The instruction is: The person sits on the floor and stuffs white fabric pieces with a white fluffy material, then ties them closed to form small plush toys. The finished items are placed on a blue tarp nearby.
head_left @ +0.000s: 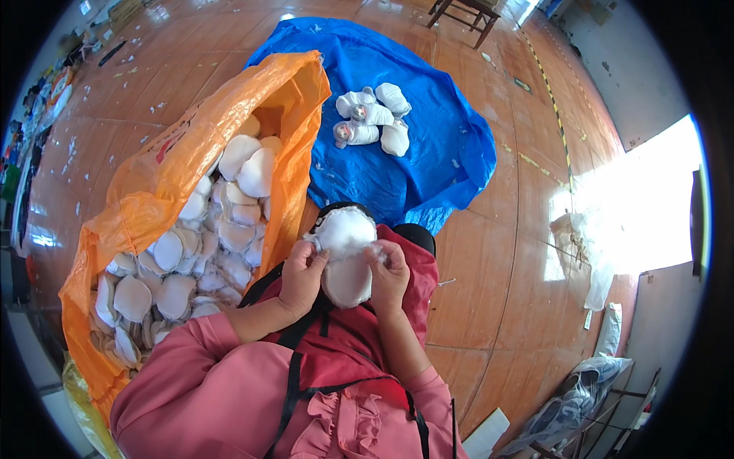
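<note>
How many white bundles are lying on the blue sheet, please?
5: far-left bundle, far-right bundle, middle bundle, near-left bundle, near-right bundle. Others may be hidden underneath.

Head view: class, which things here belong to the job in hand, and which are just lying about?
Seem to belong:
white padded piece, held in the left hand and right hand
orange sack of similar white pieces
blue plastic sheet with white bundles on it

Apparently just lying about:
wooden stool
crumpled clear plastic
white flat panel
</note>
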Demonstrator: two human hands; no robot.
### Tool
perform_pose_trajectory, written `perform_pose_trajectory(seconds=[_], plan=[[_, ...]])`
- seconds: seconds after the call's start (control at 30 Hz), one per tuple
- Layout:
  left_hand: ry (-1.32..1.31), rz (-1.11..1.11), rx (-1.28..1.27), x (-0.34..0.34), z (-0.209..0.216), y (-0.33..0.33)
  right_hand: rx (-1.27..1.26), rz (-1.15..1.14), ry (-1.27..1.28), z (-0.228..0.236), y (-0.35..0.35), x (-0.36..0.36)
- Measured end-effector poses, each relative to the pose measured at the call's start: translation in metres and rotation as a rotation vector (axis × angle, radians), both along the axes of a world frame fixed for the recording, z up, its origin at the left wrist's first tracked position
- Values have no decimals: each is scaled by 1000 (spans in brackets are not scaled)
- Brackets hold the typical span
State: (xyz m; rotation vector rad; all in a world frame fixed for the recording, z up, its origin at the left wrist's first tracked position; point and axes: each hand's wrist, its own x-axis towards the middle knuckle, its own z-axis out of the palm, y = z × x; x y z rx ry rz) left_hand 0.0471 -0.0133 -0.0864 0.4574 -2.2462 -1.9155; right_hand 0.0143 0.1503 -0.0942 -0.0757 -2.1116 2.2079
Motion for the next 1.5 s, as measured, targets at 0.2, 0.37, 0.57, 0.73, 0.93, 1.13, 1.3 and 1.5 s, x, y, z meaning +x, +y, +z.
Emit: perform_pose_trajectory(seconds=[0.2, 0.37, 0.57, 0.73, 0.93, 1.13, 1.3, 1.5], plan=[[1, -41, -105, 4, 3, 5, 457, 45, 187, 11, -12, 2], [2, -68, -131, 7, 3, 3, 166, 38, -43, -9, -6, -2], [29, -92, -181, 5, 8, 3, 543, -40, 212, -9, -5, -14], [24, -74, -215, 4, 10, 1, 106, 50, -97, -5, -4, -2], [5, -74, -193, 5, 7, 1, -126, 90, -129, 3, 1, 11], [180, -143, -303, 5, 23, 4, 128, -93, 26, -15, -5, -5], [167, -163, -319, 5, 24, 2, 512, -160, 76, -26, -4, -9], [166, -168, -339, 7, 20, 0, 436, -64, -203, -1, -5, -10]])
